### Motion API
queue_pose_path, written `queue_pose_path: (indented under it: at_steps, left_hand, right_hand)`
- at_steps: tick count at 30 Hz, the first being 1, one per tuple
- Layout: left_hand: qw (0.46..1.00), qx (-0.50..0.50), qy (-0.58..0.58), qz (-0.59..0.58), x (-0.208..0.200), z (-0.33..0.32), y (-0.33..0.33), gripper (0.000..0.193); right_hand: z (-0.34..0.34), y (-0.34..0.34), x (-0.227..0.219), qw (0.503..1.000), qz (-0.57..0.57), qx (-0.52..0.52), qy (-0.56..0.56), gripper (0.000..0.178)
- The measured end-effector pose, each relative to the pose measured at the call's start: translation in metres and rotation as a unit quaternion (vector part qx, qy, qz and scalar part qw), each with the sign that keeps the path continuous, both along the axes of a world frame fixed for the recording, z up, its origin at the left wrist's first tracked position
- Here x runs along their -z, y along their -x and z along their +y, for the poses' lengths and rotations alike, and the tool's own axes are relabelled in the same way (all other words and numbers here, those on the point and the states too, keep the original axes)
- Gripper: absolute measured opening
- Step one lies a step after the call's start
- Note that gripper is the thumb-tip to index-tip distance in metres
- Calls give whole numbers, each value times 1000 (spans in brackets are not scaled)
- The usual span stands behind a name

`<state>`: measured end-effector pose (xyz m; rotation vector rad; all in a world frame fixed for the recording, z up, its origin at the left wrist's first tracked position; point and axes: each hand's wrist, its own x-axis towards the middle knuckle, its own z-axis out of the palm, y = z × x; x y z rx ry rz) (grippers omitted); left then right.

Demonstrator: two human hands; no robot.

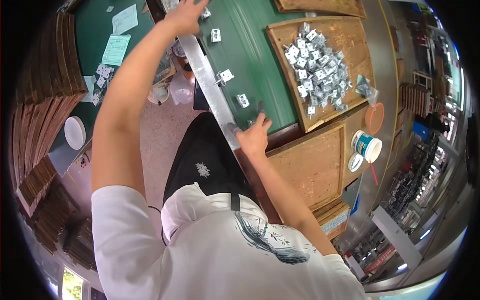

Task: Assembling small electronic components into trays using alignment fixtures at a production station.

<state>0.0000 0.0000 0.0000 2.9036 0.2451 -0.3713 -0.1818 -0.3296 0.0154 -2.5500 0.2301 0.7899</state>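
Note:
My left hand (pixel 186 18) stretches over the far end of the green conveyor belt (pixel 260 65), its fingers spread and partly cut off by the picture's top edge. Beside those fingers lies a small metal part (pixel 205 13). At the belt's near end is my right hand (pixel 256 136), thumb and forefinger wide apart, with grey coverings on their tips. Between them a metal part (pixel 250 123) shows in part. More small silvery box-shaped parts lie between my hands: one metal part (pixel 215 35), a second metal part (pixel 225 76) at the metal rail (pixel 212 92), and a third metal part (pixel 242 100).
Right of the belt, a wooden tray (pixel 357 55) holds a heap of parts; a flat wooden board (pixel 310 165) lies nearer. Beyond stand a white tub (pixel 367 145) and an orange ring (pixel 374 118). At left are stacked wooden trays (pixel 47 95), papers (pixel 116 49) and loose parts (pixel 104 75).

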Motion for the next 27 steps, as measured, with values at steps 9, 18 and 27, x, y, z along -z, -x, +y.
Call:
queue_pose_path:
  at_steps: [9, 18, 27]
  left_hand:
    - [947, 109, 302, 31, 19, -66, 67, 81]
    - [961, 70, 265, 28, 22, -143, 110, 65]
    - [873, 28, 487, -2, 4, -216, 145, 65]
  right_hand:
    - [48, -61, 22, 997, -72, -30, 8, 89]
    - [31, -76, 46, 981, -155, -68, -94, 67]
    - [-82, -60, 11, 966, -145, -76, -197, 59]
